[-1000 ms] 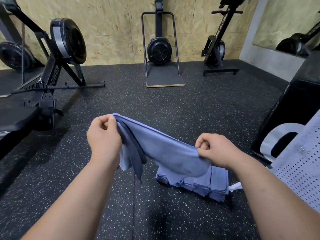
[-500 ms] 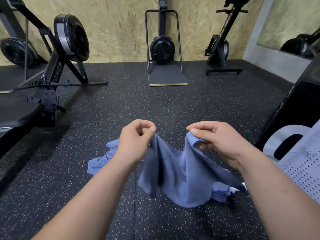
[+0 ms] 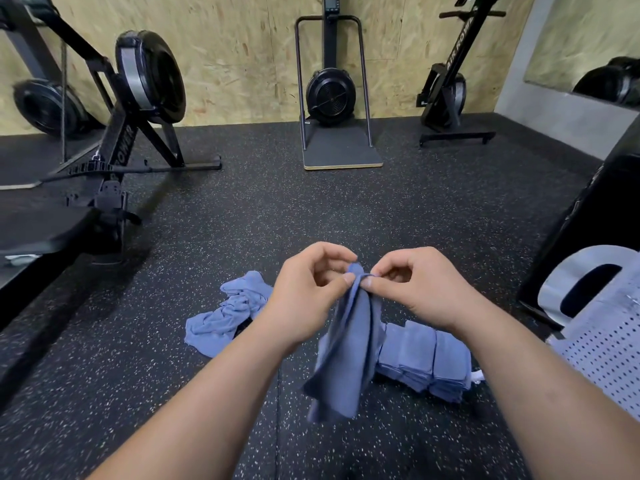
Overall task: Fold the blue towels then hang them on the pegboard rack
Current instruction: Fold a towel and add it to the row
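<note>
Speckled rubber floor (image 3: 242, 220) underfoot. Your left hand (image 3: 308, 289) and right hand (image 3: 415, 289) pinch the blue towel (image 3: 349, 341) by its joined top corners; its long axis hangs toward 6 o'clock. The pegboard rack (image 3: 606, 358) stands at 3 o'clock, nearer your right hand.

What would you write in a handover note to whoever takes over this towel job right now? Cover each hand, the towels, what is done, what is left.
Left hand: pinches the top edge of the hanging towel.
Right hand: pinches the same edge, beside the left.
Folded stack lies on the floor, right of the held towel; crumpled towels lie to its left; pegboard rack at far right.
Done: the stack is folded.
Left: finish this fold, fold the crumpled ones, hang all.
</note>
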A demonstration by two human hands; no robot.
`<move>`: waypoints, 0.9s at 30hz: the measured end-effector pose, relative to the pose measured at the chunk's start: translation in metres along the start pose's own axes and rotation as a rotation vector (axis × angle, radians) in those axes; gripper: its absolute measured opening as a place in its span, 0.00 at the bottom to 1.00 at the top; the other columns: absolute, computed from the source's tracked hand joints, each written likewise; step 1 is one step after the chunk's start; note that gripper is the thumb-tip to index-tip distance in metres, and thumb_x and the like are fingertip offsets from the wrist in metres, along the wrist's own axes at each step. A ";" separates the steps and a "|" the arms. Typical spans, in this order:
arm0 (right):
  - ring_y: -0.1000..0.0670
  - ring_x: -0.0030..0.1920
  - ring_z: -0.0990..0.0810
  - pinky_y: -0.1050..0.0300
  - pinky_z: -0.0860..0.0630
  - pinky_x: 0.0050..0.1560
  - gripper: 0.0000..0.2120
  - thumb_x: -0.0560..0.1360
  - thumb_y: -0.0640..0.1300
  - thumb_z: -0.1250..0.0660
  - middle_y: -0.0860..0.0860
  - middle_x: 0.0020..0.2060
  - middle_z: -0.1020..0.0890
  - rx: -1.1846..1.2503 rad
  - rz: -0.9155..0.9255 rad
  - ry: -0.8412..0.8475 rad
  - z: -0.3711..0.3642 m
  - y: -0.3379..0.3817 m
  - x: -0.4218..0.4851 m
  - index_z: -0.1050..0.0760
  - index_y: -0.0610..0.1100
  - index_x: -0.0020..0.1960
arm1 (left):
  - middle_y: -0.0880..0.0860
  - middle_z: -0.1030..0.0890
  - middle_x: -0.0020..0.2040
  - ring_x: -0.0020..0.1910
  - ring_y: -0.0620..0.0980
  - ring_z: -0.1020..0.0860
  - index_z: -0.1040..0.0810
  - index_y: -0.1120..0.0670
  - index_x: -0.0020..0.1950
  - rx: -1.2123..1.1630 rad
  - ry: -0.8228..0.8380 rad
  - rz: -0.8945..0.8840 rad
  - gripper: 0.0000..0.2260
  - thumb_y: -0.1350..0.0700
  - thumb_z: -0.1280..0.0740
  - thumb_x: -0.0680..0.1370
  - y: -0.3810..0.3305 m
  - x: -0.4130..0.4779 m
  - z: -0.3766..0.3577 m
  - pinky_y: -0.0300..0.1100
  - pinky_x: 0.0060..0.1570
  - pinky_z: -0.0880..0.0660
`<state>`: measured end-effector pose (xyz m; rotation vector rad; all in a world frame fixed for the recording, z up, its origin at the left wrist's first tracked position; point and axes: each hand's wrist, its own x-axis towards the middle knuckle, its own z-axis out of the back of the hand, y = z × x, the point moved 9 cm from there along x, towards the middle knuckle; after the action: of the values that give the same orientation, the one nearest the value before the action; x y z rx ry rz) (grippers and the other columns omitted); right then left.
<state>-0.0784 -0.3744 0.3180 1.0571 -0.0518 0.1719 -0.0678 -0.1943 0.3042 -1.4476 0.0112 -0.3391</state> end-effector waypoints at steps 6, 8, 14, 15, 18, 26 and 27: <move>0.55 0.36 0.23 0.54 0.27 0.42 0.08 0.75 0.50 0.20 0.47 0.38 0.14 0.004 -0.007 -0.012 0.001 -0.005 0.002 0.16 0.47 0.41 | 0.55 0.12 0.52 0.50 0.50 0.16 0.17 0.56 0.58 -0.089 0.018 -0.028 0.09 0.62 0.24 0.79 -0.009 -0.003 -0.006 0.49 0.58 0.19; 0.56 0.37 0.22 0.56 0.25 0.44 0.07 0.76 0.47 0.21 0.47 0.39 0.14 0.026 0.017 0.030 -0.001 -0.001 0.001 0.16 0.46 0.43 | 0.56 0.13 0.52 0.49 0.50 0.16 0.18 0.57 0.59 -0.078 0.023 -0.047 0.11 0.64 0.24 0.78 -0.009 -0.001 -0.005 0.45 0.56 0.19; 0.57 0.40 0.21 0.57 0.25 0.47 0.14 0.79 0.45 0.24 0.54 0.41 0.13 -0.004 0.062 0.147 -0.006 0.002 -0.002 0.19 0.54 0.63 | 0.55 0.13 0.51 0.50 0.53 0.15 0.15 0.54 0.61 0.044 0.042 -0.075 0.11 0.65 0.27 0.80 -0.006 0.002 0.003 0.48 0.57 0.20; 0.56 0.40 0.21 0.57 0.24 0.47 0.14 0.79 0.44 0.24 0.54 0.41 0.13 -0.016 0.071 0.158 -0.007 0.003 -0.002 0.19 0.55 0.63 | 0.53 0.12 0.50 0.51 0.53 0.15 0.15 0.53 0.61 0.081 0.047 -0.082 0.11 0.64 0.26 0.80 -0.007 0.002 0.003 0.47 0.57 0.19; 0.57 0.40 0.20 0.53 0.22 0.45 0.05 0.79 0.44 0.25 0.54 0.40 0.13 -0.047 0.081 0.154 -0.011 0.001 0.000 0.14 0.52 0.53 | 0.49 0.12 0.48 0.49 0.49 0.14 0.13 0.51 0.58 0.180 0.053 -0.082 0.09 0.61 0.24 0.79 -0.007 0.002 0.003 0.41 0.55 0.19; 0.58 0.34 0.23 0.57 0.25 0.40 0.04 0.77 0.47 0.23 0.55 0.38 0.15 -0.133 0.097 0.181 -0.017 -0.005 0.000 0.15 0.54 0.51 | 0.42 0.16 0.39 0.37 0.39 0.20 0.15 0.44 0.46 0.490 -0.018 -0.109 0.06 0.55 0.22 0.77 -0.009 0.003 0.015 0.33 0.42 0.26; 0.56 0.34 0.23 0.54 0.24 0.40 0.06 0.77 0.47 0.22 0.54 0.38 0.15 -0.131 0.083 0.212 -0.017 -0.009 0.000 0.16 0.54 0.53 | 0.42 0.16 0.38 0.36 0.39 0.21 0.15 0.44 0.46 0.521 -0.055 -0.121 0.06 0.55 0.22 0.77 -0.012 0.004 0.020 0.33 0.41 0.27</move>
<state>-0.0773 -0.3636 0.3015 0.9014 0.0840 0.3505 -0.0627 -0.1766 0.3193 -0.9416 -0.1973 -0.3684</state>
